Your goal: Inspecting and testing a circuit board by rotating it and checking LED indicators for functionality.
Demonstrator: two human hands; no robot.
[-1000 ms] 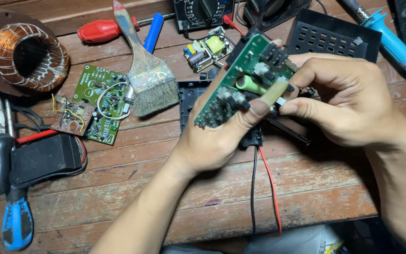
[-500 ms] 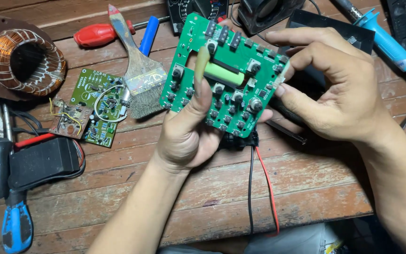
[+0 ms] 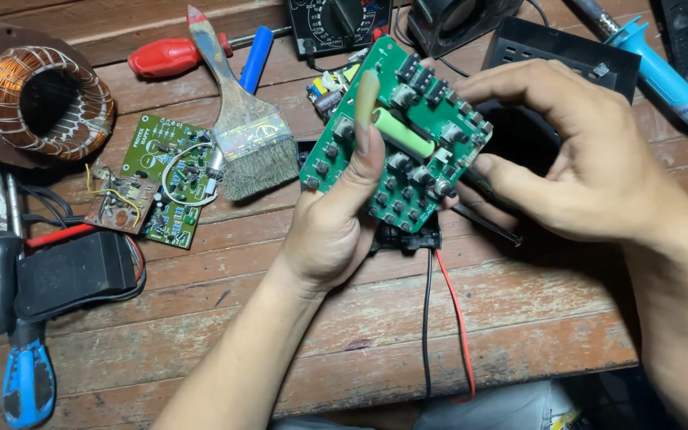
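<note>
A green circuit board (image 3: 428, 151) studded with black knobs and a pale green cylinder is held up over the wooden bench, its component side facing me. My left hand (image 3: 332, 227) grips its lower left edge, thumb laid across the face. My right hand (image 3: 591, 159) holds the board's right edge, fingers curled over the top. Red and black wires (image 3: 449, 318) hang from under the board toward the bench's front edge.
A paintbrush (image 3: 240, 135), a smaller green board (image 3: 170, 179), a copper toroid coil (image 3: 41, 103), red and blue-handled tools (image 3: 25, 374), a black block (image 3: 73, 271), a multimeter (image 3: 336, 24), a black case (image 3: 559, 56) and a blue soldering iron (image 3: 662, 76) lie around.
The board has been turned from edge-on to face me and lifted slightly. My left thumb now lies across its face; my right hand has shifted to its right edge.
</note>
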